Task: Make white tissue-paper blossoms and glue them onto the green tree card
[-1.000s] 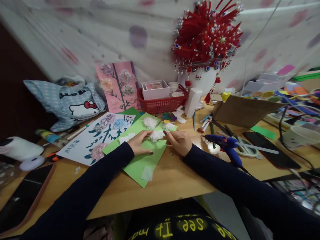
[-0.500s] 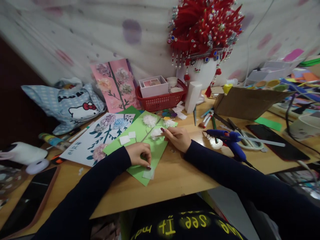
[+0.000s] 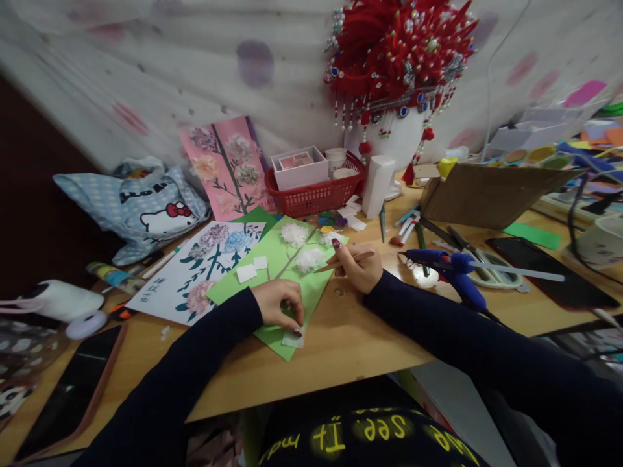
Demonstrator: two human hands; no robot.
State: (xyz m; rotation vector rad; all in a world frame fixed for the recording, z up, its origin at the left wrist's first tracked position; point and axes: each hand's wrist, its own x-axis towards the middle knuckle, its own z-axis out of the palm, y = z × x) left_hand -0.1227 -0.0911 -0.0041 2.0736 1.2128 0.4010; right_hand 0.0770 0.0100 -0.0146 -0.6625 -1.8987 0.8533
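Observation:
My right hand (image 3: 357, 267) grips slim copper-coloured tweezers (image 3: 363, 255), their tips just right of a white ruffled flower (image 3: 309, 261) on the light green card (image 3: 272, 250). Two more white flowers, one at the upper middle (image 3: 294, 234) and one at the right (image 3: 331, 240), lie on the card beside a drawn stem. My left hand (image 3: 281, 305) is curled over the card's lower part, thumb and finger on a thin white paper piece (image 3: 294, 337); whether they pinch or press it is hard to see. White squares (image 3: 246, 273) lie left on the card.
A blue glue gun (image 3: 450, 266), scissors (image 3: 464, 245) and a phone (image 3: 549, 272) lie at the right. Behind stand a red basket (image 3: 316, 198) and a red beaded headdress (image 3: 403, 65). At left are a white flower picture (image 3: 168, 285) and another phone (image 3: 73, 389).
My right hand and the tweezers have drawn back right from the middle white flower, which now shows whole. The left hand stays at the thin paper. The whole view has shifted slightly.

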